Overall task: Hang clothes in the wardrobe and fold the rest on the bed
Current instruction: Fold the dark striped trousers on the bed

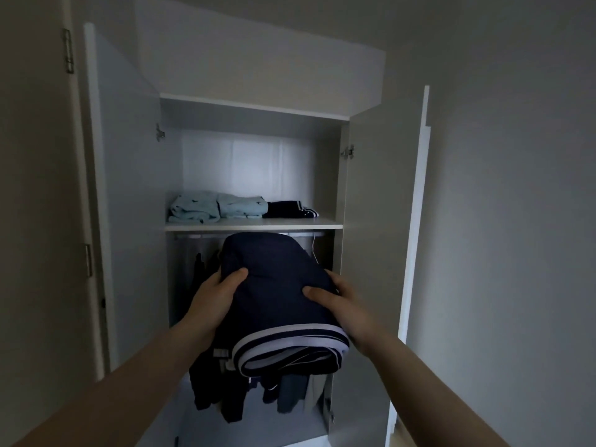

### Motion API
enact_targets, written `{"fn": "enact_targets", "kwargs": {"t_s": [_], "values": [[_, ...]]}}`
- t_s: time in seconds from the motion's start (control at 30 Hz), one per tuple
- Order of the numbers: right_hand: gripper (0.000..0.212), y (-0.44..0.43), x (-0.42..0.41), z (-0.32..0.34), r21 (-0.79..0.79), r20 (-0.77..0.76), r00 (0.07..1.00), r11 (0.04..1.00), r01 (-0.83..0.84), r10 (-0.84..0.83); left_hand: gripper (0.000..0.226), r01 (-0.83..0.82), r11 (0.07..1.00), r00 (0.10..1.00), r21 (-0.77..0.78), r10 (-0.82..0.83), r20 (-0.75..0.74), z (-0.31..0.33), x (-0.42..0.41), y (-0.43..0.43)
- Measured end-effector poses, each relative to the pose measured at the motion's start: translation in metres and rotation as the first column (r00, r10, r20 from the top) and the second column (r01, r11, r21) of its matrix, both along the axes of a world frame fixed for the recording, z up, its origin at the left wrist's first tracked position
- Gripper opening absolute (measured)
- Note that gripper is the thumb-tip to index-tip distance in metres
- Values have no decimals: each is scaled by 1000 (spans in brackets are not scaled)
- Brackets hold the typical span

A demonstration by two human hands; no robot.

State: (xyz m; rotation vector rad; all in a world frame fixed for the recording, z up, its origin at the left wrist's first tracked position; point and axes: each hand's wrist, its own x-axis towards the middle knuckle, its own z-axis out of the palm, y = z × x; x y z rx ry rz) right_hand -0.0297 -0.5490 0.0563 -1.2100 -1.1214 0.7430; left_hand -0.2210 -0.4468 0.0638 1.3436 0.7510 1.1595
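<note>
Bundle: folded navy fabric bundle (277,295), white-striped hem nearest, long axis aimed at white wardrobe shelf (254,224) just above.
Hands: left hand (219,295), right hand (335,301) gripping opposite sides.

- Folded navy garment (277,285): matt woven cloth, with pale ribbed trim.
- Light-blue clothes (219,206): soft, fleecy cloth.
- Wardrobe shelf (254,224): smooth white laminate, matt.
- Door hinges (348,152): shiny metal.

dim, greyish picture; brightest patch on the wardrobe's back panel (245,166), lower section in shadow, edges bowed
</note>
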Motion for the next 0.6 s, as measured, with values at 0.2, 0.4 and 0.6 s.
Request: {"fn": "enact_targets", "kwargs": {"t_s": [0.2,0.4,0.6], "values": [[66,120,56,-5,-7,-8,1000,1000,1,-1,9,14,1000,1000,7,-14,16,-4,54,118],[45,238,101,0,32,-21,1000,999,11,-10,23,46,999,997,-3,-46,61,-4,105,244],[48,354,147,22,83,-34,999,996,32,-29,22,37,997,998,65,-39,42,20,156,365]]}}
